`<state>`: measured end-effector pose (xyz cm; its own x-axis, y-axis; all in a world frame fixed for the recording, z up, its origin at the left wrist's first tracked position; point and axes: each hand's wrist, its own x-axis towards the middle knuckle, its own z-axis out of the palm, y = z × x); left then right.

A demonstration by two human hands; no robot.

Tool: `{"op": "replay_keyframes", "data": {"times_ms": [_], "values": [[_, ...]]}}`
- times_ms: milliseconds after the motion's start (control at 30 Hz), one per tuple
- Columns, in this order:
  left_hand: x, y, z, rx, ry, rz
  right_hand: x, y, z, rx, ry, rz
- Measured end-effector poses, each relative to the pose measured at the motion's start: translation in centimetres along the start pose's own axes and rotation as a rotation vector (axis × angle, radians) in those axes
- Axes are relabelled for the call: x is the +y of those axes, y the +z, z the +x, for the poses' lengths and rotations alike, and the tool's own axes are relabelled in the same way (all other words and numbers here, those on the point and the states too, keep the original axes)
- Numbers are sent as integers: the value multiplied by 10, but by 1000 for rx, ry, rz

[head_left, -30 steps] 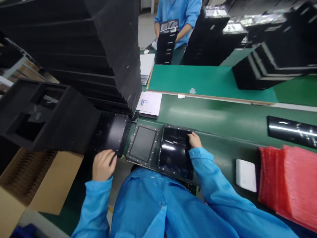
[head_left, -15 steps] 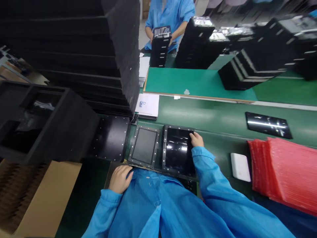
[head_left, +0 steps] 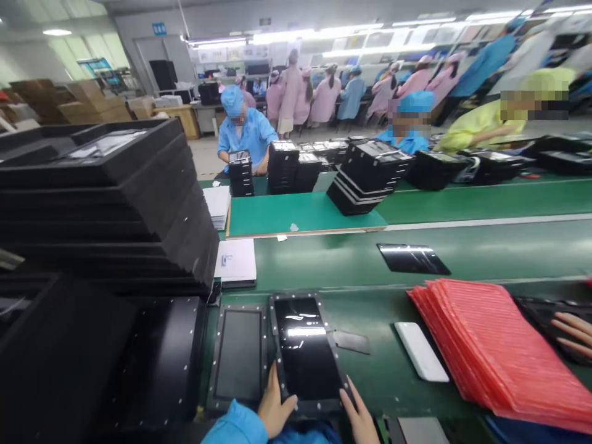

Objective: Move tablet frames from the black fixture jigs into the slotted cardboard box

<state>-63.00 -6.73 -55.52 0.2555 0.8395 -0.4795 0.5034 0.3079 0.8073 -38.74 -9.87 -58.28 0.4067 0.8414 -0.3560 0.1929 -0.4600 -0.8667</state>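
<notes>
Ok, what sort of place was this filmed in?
Probably an electronics factory: people in matching pink coats line the background, black trays stand in a tall stack, and the nearest glossy panel looks like a screen.

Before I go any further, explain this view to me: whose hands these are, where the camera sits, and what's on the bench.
There is no machine here: a person works with two bare hands, and the camera is worn on that person's head. The left hand and right hand touch opposite sides of a black-framed glossy panel, near its closer end; whether they lift it is unclear. On the green bench, a matte panel in a studded frame lies to its left. To the right are a white rounded block and piled red plastic packaging, with a loose glossy black panel beyond. Stacked black trays rise at far left. Another person's hand shows at the right edge.
</notes>
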Motion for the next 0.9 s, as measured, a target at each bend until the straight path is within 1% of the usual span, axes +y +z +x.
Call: {"op": "replay_keyframes", "data": {"times_ms": [67,133,200,233,267,333,367,400,433,467,500,567,633,700,767,833,867,900], "values": [[-17,12,-1,16,-54,-7,6,-4,-7,-36,38,55],[-30,19,-5,69,-92,7,7,-6,-6,-84,31,86],[-29,18,-6,157,-103,3,3,-6,2,-158,-19,114],[-22,14,-1,186,-97,-13,-1,-5,10,-206,-51,118],[-11,6,7,207,-88,-33,-7,-3,22,-264,-84,109],[23,-15,37,264,-72,-69,-28,5,57,-380,-153,65],[42,-28,56,329,-77,-75,-43,11,78,-421,-188,38],[61,-40,76,403,-106,-71,-58,19,101,-427,-219,23],[76,-51,95,449,-142,-63,-73,27,123,-409,-255,33],[87,-59,111,495,-165,-57,-86,35,144,-390,-290,50],[93,-63,124,522,-177,-56,-96,43,161,-369,-317,61],[94,-64,139,565,-146,-62,-105,55,183,-313,-362,87],[90,-58,140,591,-96,-55,-103,60,189,-251,-395,108],[94,-55,135,591,-90,-25,-100,59,186,-221,-420,116],[110,-55,131,583,-163,15,-104,56,183,-245,-431,101],[126,-54,124,614,-254,99,-112,55,183,-286,-430,85],[129,-50,116,624,-261,175,-116,55,183,-299,-427,75],[127,-42,104,604,-228,268,-119,56,184,-304,-423,61]]}}
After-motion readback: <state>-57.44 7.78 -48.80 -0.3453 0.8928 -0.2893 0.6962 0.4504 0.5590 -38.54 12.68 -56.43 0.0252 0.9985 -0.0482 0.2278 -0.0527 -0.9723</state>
